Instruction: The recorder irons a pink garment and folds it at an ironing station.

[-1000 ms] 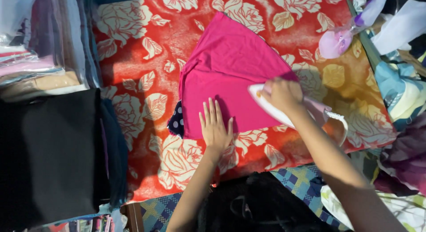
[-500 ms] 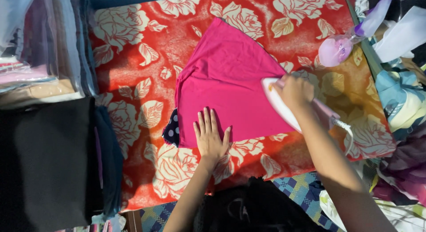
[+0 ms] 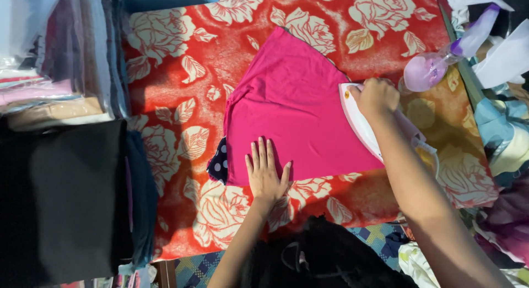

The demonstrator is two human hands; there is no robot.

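Seen from above, a pink garment (image 3: 297, 112) lies spread on a red blanket with cream roses (image 3: 182, 62). The left hand (image 3: 265, 175) rests open and flat on the garment's near edge, pinning it. The right hand (image 3: 377, 98) is closed around a white iron (image 3: 358, 120) at the garment's right edge. This looks like mid-pressing; a further pass would call for keeping the cloth taut.

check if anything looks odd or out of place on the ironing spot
Mostly tidy. A dark polka-dot scrap of cloth pokes out from under the pink garment's left edge. The left hand lies flat on its hem, the right hand grips the iron. A spray bottle lies tipped nearby.
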